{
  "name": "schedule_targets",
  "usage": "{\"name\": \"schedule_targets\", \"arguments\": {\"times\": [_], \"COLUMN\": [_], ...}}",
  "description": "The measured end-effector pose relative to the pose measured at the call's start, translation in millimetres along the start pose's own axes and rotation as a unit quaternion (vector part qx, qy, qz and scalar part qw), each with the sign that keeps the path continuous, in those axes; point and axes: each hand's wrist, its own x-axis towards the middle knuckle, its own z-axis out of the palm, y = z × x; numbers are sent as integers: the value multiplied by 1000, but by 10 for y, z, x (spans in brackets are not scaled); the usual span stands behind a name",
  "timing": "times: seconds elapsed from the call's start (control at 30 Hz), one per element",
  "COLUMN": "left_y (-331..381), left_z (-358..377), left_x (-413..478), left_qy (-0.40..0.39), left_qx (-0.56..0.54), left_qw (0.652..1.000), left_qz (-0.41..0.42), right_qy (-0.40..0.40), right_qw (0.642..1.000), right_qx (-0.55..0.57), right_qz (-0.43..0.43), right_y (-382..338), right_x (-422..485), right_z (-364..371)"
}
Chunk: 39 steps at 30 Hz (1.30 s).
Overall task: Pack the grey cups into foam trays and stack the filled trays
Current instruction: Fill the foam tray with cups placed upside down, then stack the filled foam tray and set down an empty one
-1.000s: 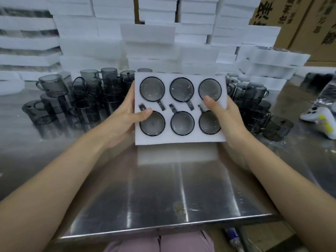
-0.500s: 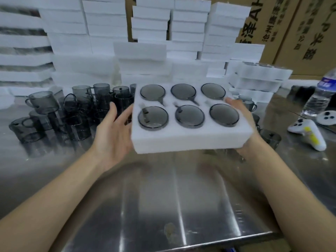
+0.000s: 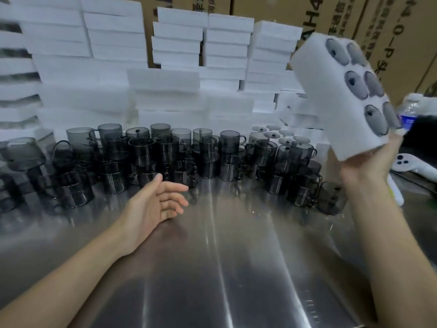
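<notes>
My right hand point(image 3: 369, 159) grips the near end of a white foam tray point(image 3: 328, 95) filled with several grey cups, holding it tilted up high at the right. My left hand point(image 3: 158, 202) hovers open and empty above the steel table point(image 3: 212, 268), palm turned inward, just in front of the loose cups. Several loose smoky grey cups point(image 3: 146, 159) stand in a long row across the table's far side. Behind them at the right lies another filled foam tray point(image 3: 283, 136).
Tall stacks of white foam trays point(image 3: 177, 58) line the back, with brown cartons point(image 3: 402, 24) behind. A white controller point(image 3: 411, 165) and a water bottle point(image 3: 409, 114) lie at the right edge.
My left hand let go of the filled tray and dropped toward the table. My right hand alone swung the tray up and to the right, tilting it steeply.
</notes>
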Motion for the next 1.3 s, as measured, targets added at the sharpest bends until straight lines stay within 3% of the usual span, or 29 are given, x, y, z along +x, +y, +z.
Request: {"name": "schedule_targets", "arguments": {"times": [0.1,0.2,0.4,0.53,0.63,0.83,0.9,0.93,1.0,1.03,1.1,1.17,1.23,1.3], "left_y": [-11,-27,-85,-114,-121,-105,-92,-83,-69,-61,-47,-45,-53,-69], "left_z": [20,61,42,5,-8,1,13,18,28,33,50,69,77,78], "left_x": [46,132,234,250,260,239,234,230,219,215,201,190,186,183], "left_qy": [19,40,33,24,21,19,20,22,24,23,21,29,49,64], "left_qx": [20,49,81,85,81,76,77,78,82,88,110,139,176,217], "left_qw": [999,997,995,994,994,995,995,995,995,994,992,988,981,972], "left_qz": [15,36,56,62,63,61,59,57,55,54,56,60,62,65], "right_qy": [87,122,104,83,68,87,83,73,-29,-108,-259,-368,-416,-406], "right_qw": [994,983,944,918,875,712,651,653,680,674,608,506,423,378], "right_qx": [-60,-137,-308,-364,-451,-690,-755,-753,-722,-718,-736,-760,-784,-816], "right_qz": [-1,-6,55,131,166,98,12,-43,-120,-136,-147,-177,-181,-160], "right_y": [-1,57,400,654,798,790,758,771,882,973,1193,1412,1625,1804], "right_x": [331,645,1244,1542,1641,1796,1756,1705,1559,1476,1318,1226,1224,1247], "right_z": [-42,44,59,-1,-56,-170,-1,139,428,587,878,1104,1246,1324]}}
